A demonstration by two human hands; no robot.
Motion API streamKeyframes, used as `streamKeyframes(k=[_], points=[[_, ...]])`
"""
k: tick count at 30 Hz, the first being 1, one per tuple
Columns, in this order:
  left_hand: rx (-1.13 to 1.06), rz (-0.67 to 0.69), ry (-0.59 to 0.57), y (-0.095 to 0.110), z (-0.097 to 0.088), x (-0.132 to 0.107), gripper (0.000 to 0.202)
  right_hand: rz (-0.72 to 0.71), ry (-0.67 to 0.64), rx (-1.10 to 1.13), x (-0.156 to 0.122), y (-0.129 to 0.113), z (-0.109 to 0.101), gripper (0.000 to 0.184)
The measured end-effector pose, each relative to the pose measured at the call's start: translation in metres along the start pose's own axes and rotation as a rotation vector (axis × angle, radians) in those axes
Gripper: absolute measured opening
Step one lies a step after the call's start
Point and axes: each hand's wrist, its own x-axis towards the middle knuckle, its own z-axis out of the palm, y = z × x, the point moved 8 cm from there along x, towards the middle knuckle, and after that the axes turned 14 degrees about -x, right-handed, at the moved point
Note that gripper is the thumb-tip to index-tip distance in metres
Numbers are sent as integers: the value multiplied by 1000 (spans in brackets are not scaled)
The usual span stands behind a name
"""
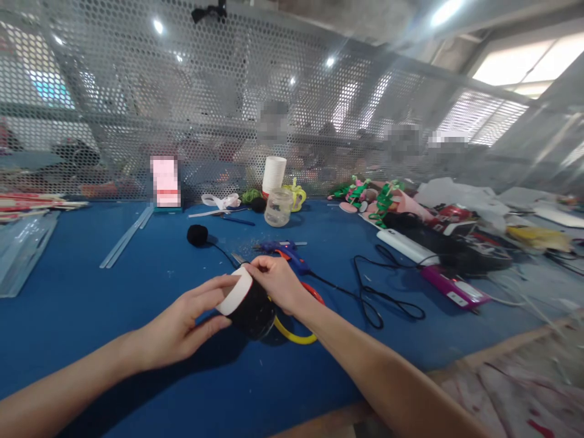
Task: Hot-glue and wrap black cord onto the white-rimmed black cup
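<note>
My left hand [194, 316] is wrapped round a cup-shaped piece [253, 310], black and fuzzy on the outside with a white band at one end. The piece is tilted above the blue table. At the edge of the white band, the fingertips of my right hand [276, 280] pinch together; what they hold is too small to make out. A black strand runs from a small black yarn ball [198, 235] towards my hands. Just beyond them shows a metal blade tip [238, 258]. A red and yellow loop [296, 336] lies partly hidden under my right wrist.
A blue glue gun [292, 255] lies just beyond my hands, its cord trailing right to a power strip [451, 289]. Behind stand a clear jar [278, 208] and stacked white cups [274, 175]. Glue sticks [128, 237] and a phone [165, 181] are left; green-pink craft pieces [360, 191] right.
</note>
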Motion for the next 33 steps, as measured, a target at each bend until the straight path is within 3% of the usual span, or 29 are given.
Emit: streamKeyframes(k=[4, 7, 9, 11, 14, 19, 25, 27, 30, 33], points=[[-4, -18, 62, -8, -7, 1, 17, 1, -66, 63, 1, 5, 3, 34], [5, -45, 137, -20, -15, 0, 19, 22, -314, 276, -4, 4, 16, 46], [-14, -67, 173, -27, -19, 0, 22, 1, -468, 348, -9, -2, 23, 42], [-66, -121, 187, -35, -21, 0, 25, -45, -513, 309, -12, -5, 24, 42], [-168, -221, 171, -42, -18, 0, 33, -122, -419, 127, -10, -7, 19, 50], [-400, -341, 226, -50, -11, -2, 33, -335, -136, -300, -15, -18, 15, 59], [-458, -451, 299, -65, -5, -7, 29, -400, -123, -501, -22, -19, 23, 67], [-434, -445, 299, -64, -5, -6, 28, -402, -85, -482, -19, -21, 14, 59], [-383, -424, 270, -58, -4, -5, 26, -376, 44, -450, -13, -25, -8, 33], [-327, -407, 212, -53, 1, -5, 24, -404, 40, -430, -14, -30, -10, 21]])
